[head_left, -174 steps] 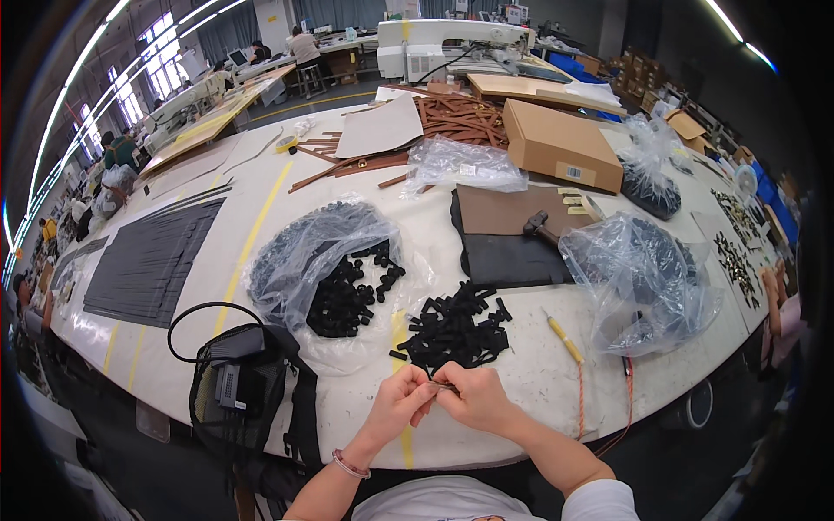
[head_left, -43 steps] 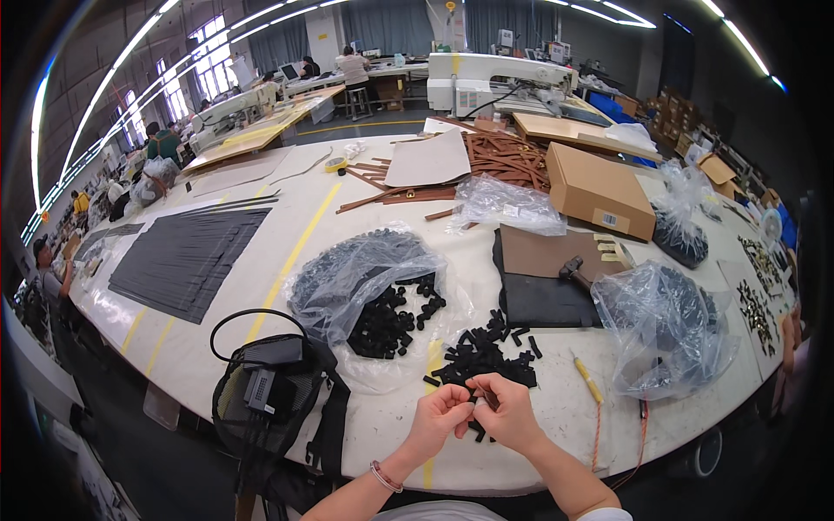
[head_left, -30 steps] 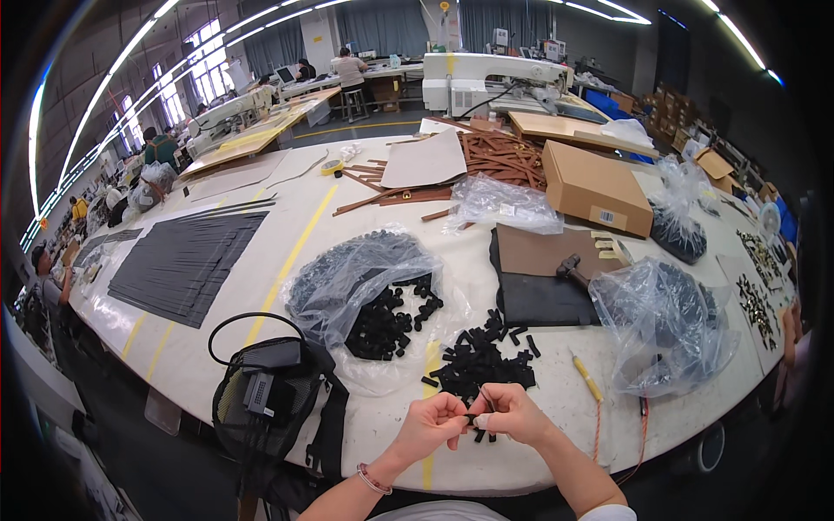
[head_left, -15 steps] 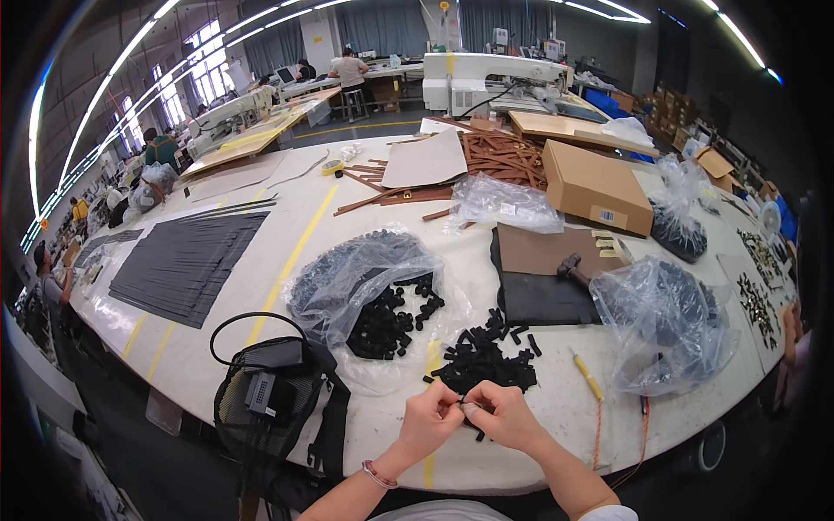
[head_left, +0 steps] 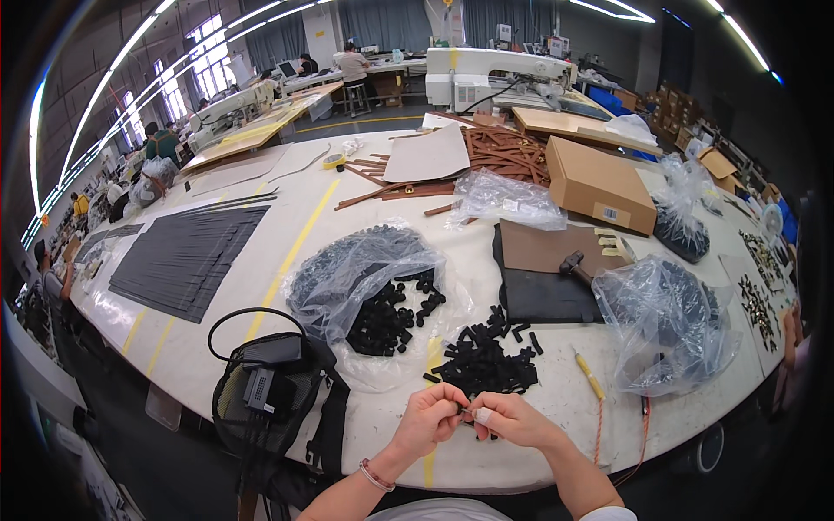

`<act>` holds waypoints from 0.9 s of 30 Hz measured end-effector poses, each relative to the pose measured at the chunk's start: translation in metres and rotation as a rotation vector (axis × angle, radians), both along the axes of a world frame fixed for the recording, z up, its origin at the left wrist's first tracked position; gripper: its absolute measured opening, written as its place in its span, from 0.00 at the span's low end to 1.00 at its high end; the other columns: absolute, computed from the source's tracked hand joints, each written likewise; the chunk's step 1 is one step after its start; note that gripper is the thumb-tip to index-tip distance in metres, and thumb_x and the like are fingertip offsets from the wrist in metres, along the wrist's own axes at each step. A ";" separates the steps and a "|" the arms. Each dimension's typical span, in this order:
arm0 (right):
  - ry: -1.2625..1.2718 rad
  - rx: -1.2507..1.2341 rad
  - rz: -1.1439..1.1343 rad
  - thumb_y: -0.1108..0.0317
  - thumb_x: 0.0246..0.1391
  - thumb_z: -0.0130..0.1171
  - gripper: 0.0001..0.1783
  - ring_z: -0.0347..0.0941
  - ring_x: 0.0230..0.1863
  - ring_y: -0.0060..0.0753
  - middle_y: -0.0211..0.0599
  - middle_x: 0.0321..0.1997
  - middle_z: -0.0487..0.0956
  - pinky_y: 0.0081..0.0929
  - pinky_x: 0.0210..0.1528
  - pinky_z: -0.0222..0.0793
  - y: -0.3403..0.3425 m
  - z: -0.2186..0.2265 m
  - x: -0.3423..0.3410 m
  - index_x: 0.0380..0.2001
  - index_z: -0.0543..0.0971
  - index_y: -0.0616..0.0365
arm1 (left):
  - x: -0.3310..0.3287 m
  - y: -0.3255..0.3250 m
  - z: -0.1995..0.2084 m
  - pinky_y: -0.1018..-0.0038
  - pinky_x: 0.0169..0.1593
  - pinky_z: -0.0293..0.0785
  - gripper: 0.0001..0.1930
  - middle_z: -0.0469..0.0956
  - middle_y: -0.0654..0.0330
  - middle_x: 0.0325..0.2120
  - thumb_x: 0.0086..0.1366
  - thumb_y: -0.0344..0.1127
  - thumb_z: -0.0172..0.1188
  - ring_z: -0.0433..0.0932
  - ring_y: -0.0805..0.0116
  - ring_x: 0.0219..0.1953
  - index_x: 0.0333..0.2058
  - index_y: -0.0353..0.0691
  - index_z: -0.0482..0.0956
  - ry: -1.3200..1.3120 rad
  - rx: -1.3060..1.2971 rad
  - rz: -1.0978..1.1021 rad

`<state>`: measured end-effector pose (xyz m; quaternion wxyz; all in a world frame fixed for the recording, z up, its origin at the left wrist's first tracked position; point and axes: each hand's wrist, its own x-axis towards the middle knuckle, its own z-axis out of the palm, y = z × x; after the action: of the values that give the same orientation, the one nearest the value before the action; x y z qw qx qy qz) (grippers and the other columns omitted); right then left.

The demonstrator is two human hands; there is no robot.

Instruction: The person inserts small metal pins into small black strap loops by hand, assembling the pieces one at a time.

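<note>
A white table [head_left: 391, 445] spreads before the person, crowded along its far side. Left of the hands sits a black mesh container [head_left: 228, 408] with a dark boxy device [head_left: 261, 389] inside and a cable looping above it; beyond lie dark strips [head_left: 187, 260] laid side by side. Ahead, a clear plastic bag [head_left: 347, 271] spills small black bits [head_left: 382, 321]. Farther back are brown strips [head_left: 512, 152] in a tangle, a cardboard box [head_left: 569, 178] and a crumpled plastic sheet. A hammer [head_left: 573, 263] rests at a brown sheet [head_left: 546, 247] that overlies a black one. To the right, a yellow-handled tool [head_left: 589, 375] with an orange cord lies near another filled bag [head_left: 665, 330], and metal pieces [head_left: 757, 304] are scattered near the right rim.

A small dark piece [head_left: 461, 408] is pinched between the fingertips of the left hand [head_left: 428, 421] and right hand [head_left: 514, 420], which nearly meet; its exact form is hidden. A pile of black pieces [head_left: 483, 360] lies just beyond them, a few loose bits showing beneath the fingers.

The box carries a white barcode label [head_left: 611, 213]; its print is too small to read. Pale tags [head_left: 610, 243] lie along the brown sheet's right edge.
</note>
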<state>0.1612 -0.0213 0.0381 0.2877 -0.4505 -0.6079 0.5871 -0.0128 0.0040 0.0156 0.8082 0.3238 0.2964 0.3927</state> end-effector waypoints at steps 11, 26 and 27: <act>-0.084 0.123 0.106 0.67 0.55 0.43 0.10 0.65 0.23 0.15 0.27 0.21 0.72 0.15 0.26 0.60 -0.001 -0.003 0.004 0.35 0.72 0.60 | -0.002 -0.005 0.003 0.85 0.09 0.52 0.09 0.70 0.60 0.14 0.53 0.22 0.42 0.58 0.82 0.06 0.29 0.31 0.72 -0.025 -0.012 -0.016; -0.454 0.501 -0.198 0.67 0.49 0.50 0.07 0.64 0.14 0.17 0.31 0.11 0.69 0.20 0.18 0.60 0.002 -0.003 -0.010 0.26 0.74 0.60 | 0.016 -0.009 0.007 0.85 0.14 0.61 0.08 0.72 0.60 0.15 0.54 0.24 0.45 0.65 0.81 0.10 0.31 0.30 0.72 0.543 0.512 0.302; -0.434 0.497 -0.210 0.67 0.49 0.50 0.07 0.64 0.15 0.17 0.31 0.12 0.70 0.20 0.18 0.60 0.001 -0.001 -0.011 0.26 0.74 0.60 | 0.014 -0.008 0.006 0.85 0.14 0.61 0.08 0.72 0.60 0.15 0.54 0.24 0.45 0.65 0.81 0.10 0.31 0.30 0.72 0.545 0.512 0.301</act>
<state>0.1504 -0.0207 0.0366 0.3116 -0.5409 -0.7297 0.2789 0.0016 -0.0039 0.0217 0.5265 0.5598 0.4368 0.4676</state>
